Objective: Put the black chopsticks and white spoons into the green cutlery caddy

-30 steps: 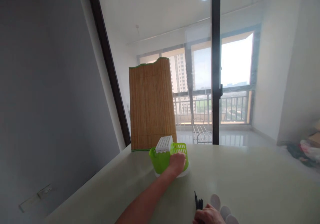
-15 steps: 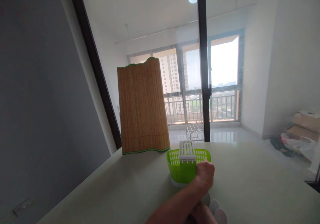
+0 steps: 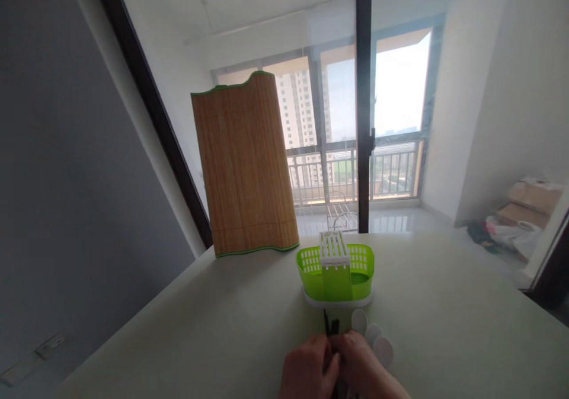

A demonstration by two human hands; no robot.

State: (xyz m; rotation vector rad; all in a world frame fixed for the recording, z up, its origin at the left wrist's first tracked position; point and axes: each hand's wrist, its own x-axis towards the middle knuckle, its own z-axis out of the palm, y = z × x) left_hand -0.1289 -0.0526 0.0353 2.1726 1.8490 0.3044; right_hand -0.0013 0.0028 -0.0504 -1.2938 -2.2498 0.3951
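Sticks (image 3: 335,326) now between both hands (image 3: 306,366) (basket (image 3: 336,286) free).

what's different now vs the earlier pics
The green basket has shifted right, away from the bamboo mat, and turned a little to face the person more squarely. The left hand has let go of it and come back to the right hand, at the black sticks. The right hand stays on the sticks; the mat still stands upright.
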